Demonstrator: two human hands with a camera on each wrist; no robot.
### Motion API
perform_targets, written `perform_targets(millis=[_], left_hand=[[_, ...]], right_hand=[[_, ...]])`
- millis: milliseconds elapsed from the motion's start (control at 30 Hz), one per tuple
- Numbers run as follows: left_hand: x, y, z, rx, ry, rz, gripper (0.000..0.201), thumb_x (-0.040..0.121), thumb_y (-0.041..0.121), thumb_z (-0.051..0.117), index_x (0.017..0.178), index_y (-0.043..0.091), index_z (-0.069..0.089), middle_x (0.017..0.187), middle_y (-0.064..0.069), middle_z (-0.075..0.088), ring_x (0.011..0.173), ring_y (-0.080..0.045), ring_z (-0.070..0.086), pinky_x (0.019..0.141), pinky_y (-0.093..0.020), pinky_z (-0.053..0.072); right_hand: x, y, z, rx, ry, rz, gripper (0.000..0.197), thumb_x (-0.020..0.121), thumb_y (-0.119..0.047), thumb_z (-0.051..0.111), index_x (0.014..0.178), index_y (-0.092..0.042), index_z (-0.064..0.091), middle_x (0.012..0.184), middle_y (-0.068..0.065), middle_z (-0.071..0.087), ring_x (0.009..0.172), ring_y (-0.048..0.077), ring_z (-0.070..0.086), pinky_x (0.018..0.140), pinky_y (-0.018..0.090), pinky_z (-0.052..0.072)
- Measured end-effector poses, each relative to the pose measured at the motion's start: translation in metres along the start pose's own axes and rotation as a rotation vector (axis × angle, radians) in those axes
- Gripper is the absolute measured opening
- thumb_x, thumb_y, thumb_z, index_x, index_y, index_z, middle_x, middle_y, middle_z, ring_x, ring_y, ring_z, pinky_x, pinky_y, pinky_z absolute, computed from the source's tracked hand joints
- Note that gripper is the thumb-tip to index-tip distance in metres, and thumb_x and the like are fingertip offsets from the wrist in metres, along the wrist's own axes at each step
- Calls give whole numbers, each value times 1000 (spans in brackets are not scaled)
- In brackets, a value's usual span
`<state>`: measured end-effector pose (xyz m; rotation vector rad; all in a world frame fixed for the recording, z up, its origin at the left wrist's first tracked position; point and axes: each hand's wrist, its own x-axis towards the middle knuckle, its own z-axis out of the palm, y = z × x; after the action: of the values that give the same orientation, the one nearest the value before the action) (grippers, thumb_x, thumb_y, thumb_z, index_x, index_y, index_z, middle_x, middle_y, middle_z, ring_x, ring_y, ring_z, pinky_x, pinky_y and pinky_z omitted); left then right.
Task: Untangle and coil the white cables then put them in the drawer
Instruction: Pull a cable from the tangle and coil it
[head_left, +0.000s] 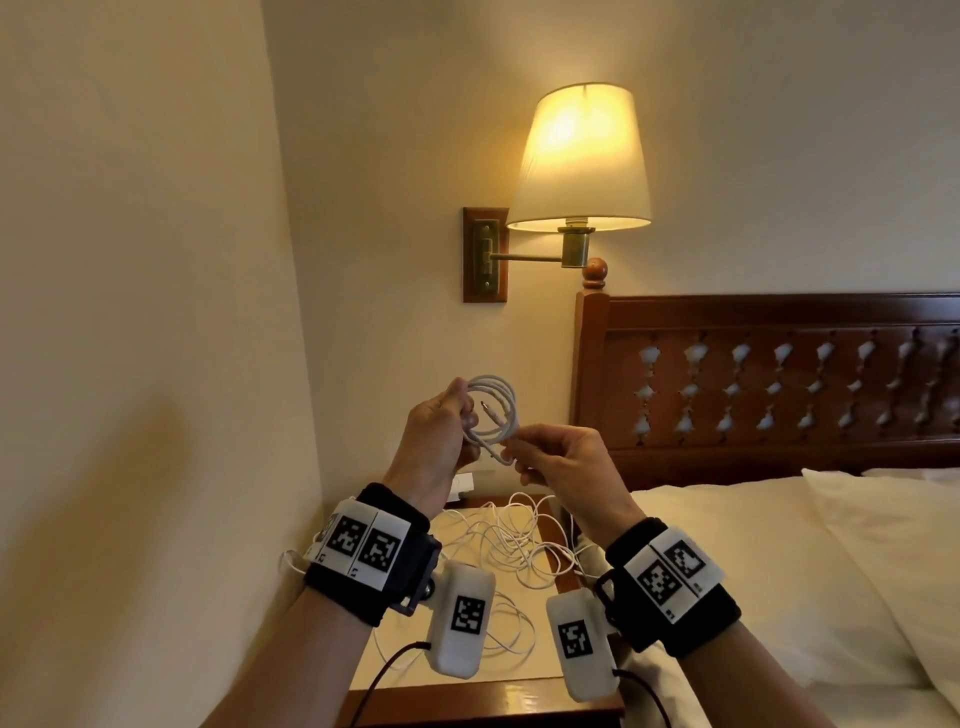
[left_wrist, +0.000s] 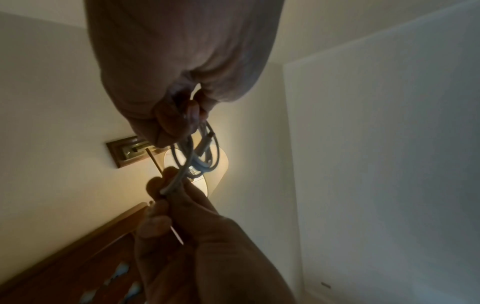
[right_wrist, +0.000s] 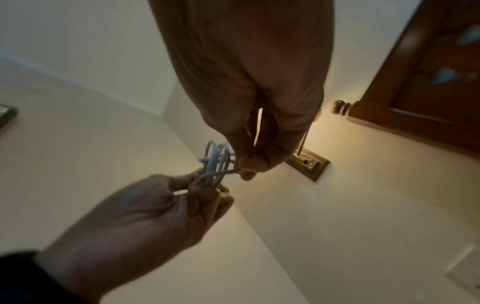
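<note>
White cable coil (head_left: 491, 415) sits in mid-frame of the head view, several loops gathered, its plug tip pointing into the ring. The left hand (head_left: 436, 441) has its fingers (head_left: 460, 397) curled round the coil's left side, while the right hand (head_left: 563, 462) pinches the free tail at the lower right of the loops. So one cable looks nearly wound; below, more white cables (head_left: 514, 545) lie tangled on the bench (head_left: 467, 693), not yet sorted. No drawer shows, so stowing is all still to do. The wall (head_left: 156, 312) crowds the left, the bed (head_left: 779, 571) the right, the headboard (head_left: 769, 379) behind; open air lies above the bench.
</note>
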<state>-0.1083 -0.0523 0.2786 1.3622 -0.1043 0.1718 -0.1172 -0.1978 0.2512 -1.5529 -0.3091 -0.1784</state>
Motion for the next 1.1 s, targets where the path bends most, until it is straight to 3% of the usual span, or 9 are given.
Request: perform_targets(millis=[133, 233, 367, 467, 567, 667, 733, 967, 1100], left_hand=[[-5, -4, 2, -59, -16, -89, 36, 101, 34, 43, 71, 16, 50, 57, 5, 39, 54, -12, 34, 54, -26, 32], [-3, -7, 4, 11, 48, -50, 37, 100, 35, 46, 70, 15, 52, 60, 3, 42, 55, -13, 37, 54, -27, 34], [0, -11, 1, 150, 125, 47, 39, 100, 37, 46, 69, 14, 52, 64, -1, 44, 56, -14, 37, 54, -28, 35], [0, -11, 0, 203, 149, 90, 39, 100, 38, 46, 70, 14, 55, 66, -2, 46, 59, -14, 39, 54, -28, 37], [-1, -11, 1, 207, 149, 109, 38, 100, 37, 47, 71, 15, 57, 66, -2, 48, 58, -14, 40, 53, -27, 37], [-2, -14, 2, 204, 143, 117, 39, 99, 37, 48, 68, 15, 55, 63, -2, 46, 54, -13, 37, 53, -28, 35], [-3, -16, 2, 212, 134, 122, 37, 100, 36, 46, 72, 15, 58, 62, -1, 46, 54, -12, 38, 53, -28, 35], [0, -16, 1, 220, 148, 122, 39, 101, 33, 45, 70, 13, 57, 64, -5, 45, 54, -15, 39, 51, -27, 37], [4, -10, -2, 185, 130, 116, 34, 101, 33, 46, 87, 8, 66, 67, -2, 48, 58, -14, 40, 53, -26, 38]], right_hand=[[3, 3, 5, -135, 86, -149, 19, 92, 1, 58, 98, -8, 75, 78, 5, 70, 63, 12, 56, 62, 22, 53], [6, 5, 10, 47, 112, -42, 17, 94, -2, 57, 102, -6, 72, 80, 5, 70, 64, 12, 55, 62, 23, 51], [9, 1, 10, 178, 57, 1, 24, 95, 1, 52, 115, -12, 53, 90, 11, 74, 79, 20, 67, 71, 28, 55], [9, -2, 10, 39, -28, -80, 33, 91, -5, 56, 117, -23, 49, 94, 13, 70, 83, 21, 65, 75, 31, 54], [13, 0, 13, -235, 12, -260, 29, 91, -19, 65, 114, -33, 57, 85, 8, 68, 76, 16, 65, 72, 31, 55], [16, 0, 13, -262, 74, -337, 17, 93, -24, 62, 110, -28, 66, 77, 2, 69, 69, 13, 66, 70, 39, 59], [16, 0, 15, -264, 74, -335, 17, 94, -21, 60, 108, -28, 69, 83, -2, 68, 72, 13, 66, 71, 41, 60], [13, -2, 17, -388, 2, -380, 27, 100, -13, 49, 116, -25, 66, 96, -4, 61, 83, 17, 65, 77, 36, 60], [13, -6, 16, -370, -25, -405, 17, 96, -10, 56, 108, -14, 68, 102, -1, 63, 84, 12, 66, 71, 23, 59]])
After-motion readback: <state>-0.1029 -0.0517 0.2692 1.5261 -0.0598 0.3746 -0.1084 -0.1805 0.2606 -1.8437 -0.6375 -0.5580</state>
